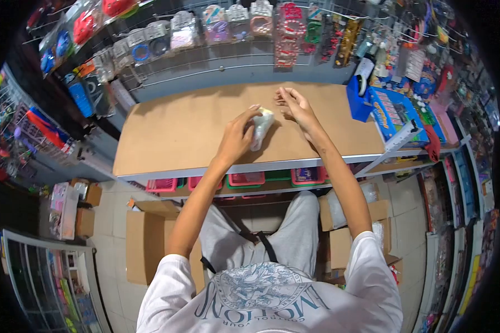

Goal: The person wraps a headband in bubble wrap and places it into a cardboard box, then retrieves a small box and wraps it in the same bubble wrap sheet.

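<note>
On the left side of the brown shelf top [178,133], my left hand [239,133] has its fingers closed around a small clear plastic packet [262,130]. The packet looks pale and crinkled, with a yellowish patch at its top; what it contains I cannot make out. To the right of the packet, my right hand [298,109] is raised over the board. Its fingers are loosely bent and apart, with nothing visible in them, and it does not touch the packet.
Packaged hair ties and bracelets [216,28] hang on a wire rack behind the board. A blue holder [359,100] and a blue box [391,114] stand at the right end. Pink baskets [246,178] sit below, and open cardboard boxes [144,244] flank my legs.
</note>
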### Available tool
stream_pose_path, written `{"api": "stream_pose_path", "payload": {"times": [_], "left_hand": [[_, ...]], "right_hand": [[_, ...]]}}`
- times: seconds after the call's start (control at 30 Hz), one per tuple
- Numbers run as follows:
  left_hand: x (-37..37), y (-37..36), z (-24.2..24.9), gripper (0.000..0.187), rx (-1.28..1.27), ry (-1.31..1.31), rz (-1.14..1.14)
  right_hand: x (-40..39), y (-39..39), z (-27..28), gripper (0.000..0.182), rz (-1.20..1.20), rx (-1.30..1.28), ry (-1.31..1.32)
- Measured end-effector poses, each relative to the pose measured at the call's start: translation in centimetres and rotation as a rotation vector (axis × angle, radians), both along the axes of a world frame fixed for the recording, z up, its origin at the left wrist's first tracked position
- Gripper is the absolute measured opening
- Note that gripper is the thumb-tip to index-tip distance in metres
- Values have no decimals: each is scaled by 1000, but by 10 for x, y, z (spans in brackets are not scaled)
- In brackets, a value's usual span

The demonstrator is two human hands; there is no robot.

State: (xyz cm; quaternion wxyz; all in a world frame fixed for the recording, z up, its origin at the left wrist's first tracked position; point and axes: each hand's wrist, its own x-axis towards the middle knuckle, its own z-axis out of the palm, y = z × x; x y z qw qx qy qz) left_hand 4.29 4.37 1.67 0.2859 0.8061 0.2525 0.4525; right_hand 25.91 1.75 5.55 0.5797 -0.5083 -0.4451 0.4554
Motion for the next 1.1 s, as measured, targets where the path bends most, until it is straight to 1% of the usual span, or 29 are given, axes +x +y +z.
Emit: {"api": "stream_pose_path", "payload": {"times": [0.1,0.13,0.23,0.3,0.37,0.4,0.5,0.53,0.63,0.73,0.83,0.93,1.03,1.1], "left_hand": [[7,0,-6,36,90,-25,26],[7,0,-6,35,103,-23,36],[8,-3,-1,34,81,-39,42],[7,-4,-1,35,63,-39,38],[6,-2,-3,36,72,-23,32],[6,-2,-3,37,65,-24,33],[6,-1,-4,37,61,-16,32],[7,-1,-4,36,56,-18,28],[5,-1,-5,36,44,-22,22],[7,-2,-4,35,40,-39,19],[7,-3,-3,33,41,-62,16],[7,-2,-3,33,43,-65,12],[6,-2,-4,33,41,-72,14],[6,-2,-5,32,42,-73,14]], "right_hand": [[52,2,-7,23,-206,211,-238],[74,1,-7,17,-289,265,-236],[153,-14,3,17,-500,441,-573],[207,-25,7,23,-693,304,-725],[227,-50,25,28,-699,67,-933],[243,-53,23,32,-735,-31,-1069],[261,-58,20,33,-752,-201,-1181],[266,-58,21,30,-639,-240,-1166],[269,-54,19,31,-622,-284,-1070],[283,-46,13,30,-487,-195,-849],[283,-50,16,26,-458,-238,-644],[266,-52,19,21,-613,-310,-435],[238,-59,31,20,-781,-361,-140],[239,-60,29,21,-721,-331,-141]]}}
